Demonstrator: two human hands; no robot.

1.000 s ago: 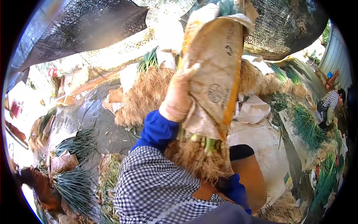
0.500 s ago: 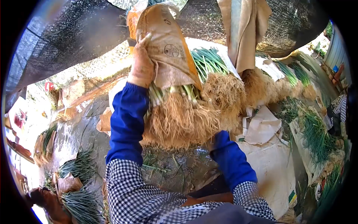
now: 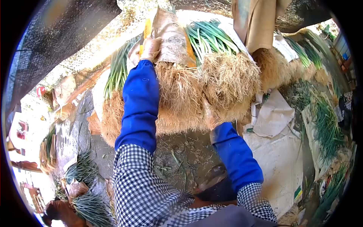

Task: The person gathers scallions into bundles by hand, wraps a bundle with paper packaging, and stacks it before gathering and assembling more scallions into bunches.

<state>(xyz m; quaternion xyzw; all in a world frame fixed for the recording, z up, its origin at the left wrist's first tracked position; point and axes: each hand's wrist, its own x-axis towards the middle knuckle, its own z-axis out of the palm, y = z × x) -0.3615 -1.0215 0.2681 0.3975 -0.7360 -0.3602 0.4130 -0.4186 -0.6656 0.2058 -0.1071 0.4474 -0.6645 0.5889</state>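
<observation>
Two hands meet one wrapped bundle of green onions (image 3: 179,84), which lies across the middle far part of the scene, on a row of other bundles. Its long axis goes from near to far: the brown roots hang toward the person, and the printed woven sack (image 3: 171,51) covers the stalks on the far side. The left hand (image 3: 151,49) is at the left edge of this sack; its fingers seem bent firmly around the cloth, with no wide gap, although the fingertips are partly hidden. The right hand (image 3: 211,115) is lower and nearer to the person, at the right near side of the roots. Its fingers go in among the root strands, so I cannot tell how far they are spread or whether they hold anything. So the left hand is the closer one to the sack, and the right hand is the closer one to the root end.

Just beside, on the right, lies an unwrapped bundle of green onions (image 3: 231,80) with its green leaves pointing far. On the left, behind the blue sleeve (image 3: 140,96), are more green leaves (image 3: 118,72).
</observation>
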